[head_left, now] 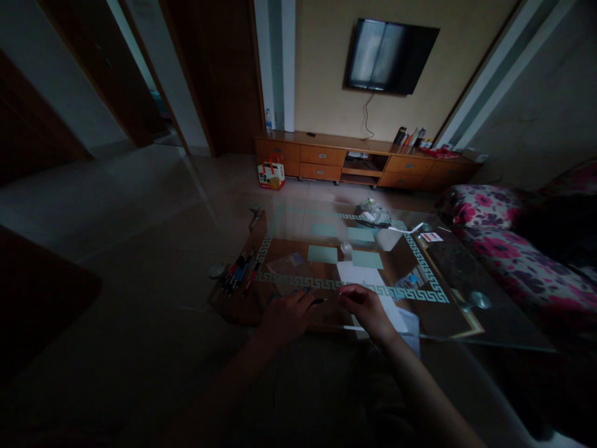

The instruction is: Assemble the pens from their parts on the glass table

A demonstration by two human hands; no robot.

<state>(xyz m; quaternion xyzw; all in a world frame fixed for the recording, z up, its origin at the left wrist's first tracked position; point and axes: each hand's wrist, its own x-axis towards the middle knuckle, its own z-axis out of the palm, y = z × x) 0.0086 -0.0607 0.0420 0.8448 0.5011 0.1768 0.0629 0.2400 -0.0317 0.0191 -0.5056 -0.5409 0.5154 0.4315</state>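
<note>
Over the near edge of the glass table (494, 323), my left hand (286, 316) is closed around a dark pencil (319, 301), its pointed end sticking out to the right. Facing it, my right hand (366, 310) has thumb and fingers pinched together. A tiny pale bit shows at those fingertips, too small to name. White paper sheets (357, 274) lie beyond and under my right hand. To the left is a loose bunch of pencils or pens (237, 274) in dark, red and blue. A clear flat sheet or case (288, 264) lies past my left hand.
A crumpled plastic bag (373, 213) sits at the table's far side, near a red-and-white card (431, 237). A flowered sofa (513, 249) stands on the right. Beyond are a low wooden cabinet (321, 155), a carrier bag (271, 174) on the floor and a wall television (392, 57).
</note>
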